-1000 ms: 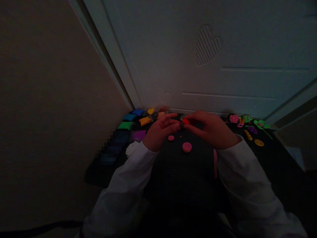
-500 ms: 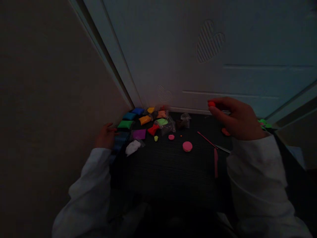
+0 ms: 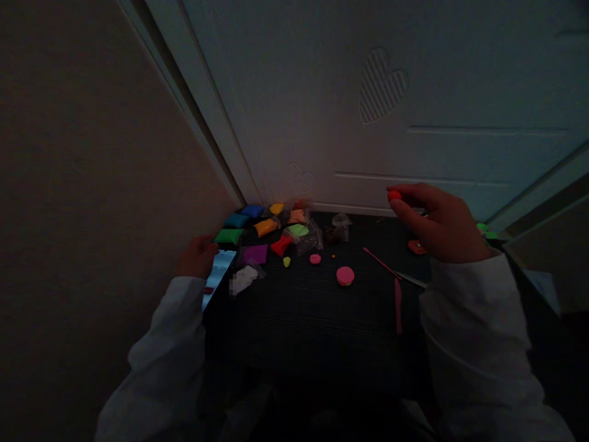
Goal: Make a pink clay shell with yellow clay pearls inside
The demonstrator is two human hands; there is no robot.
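Over the right part of the table, my right hand [image 3: 439, 221] is raised, pinching a small red ball of clay [image 3: 394, 196] between thumb and fingertips. My left hand [image 3: 197, 256] hovers at the upper left edge of a phone [image 3: 219, 275] with a lit screen; its fingers are loosely bent and a little apart, and I see nothing held in them. Whether they touch the screen is unclear. On the dark table between my hands lie a round pink clay piece [image 3: 345, 275] with a pale layer below, a smaller pink piece [image 3: 315, 259], a tiny orange bit [image 3: 334, 256] and a yellow-green lump [image 3: 286, 262].
Several coloured clay packs, among them a green one [image 3: 229, 236] and a purple one [image 3: 254, 254], line the back left. White clay [image 3: 243, 280] sits near the phone. A thin pink tool [image 3: 381, 262] and a pink knife [image 3: 398, 307] lie right. A white door [image 3: 322, 92] stands behind.
The phone screen has gone from dark to lit. My left fingers have bent in from a more stretched pose. My right hand keeps its pinch on the red ball; the view has shifted slightly.
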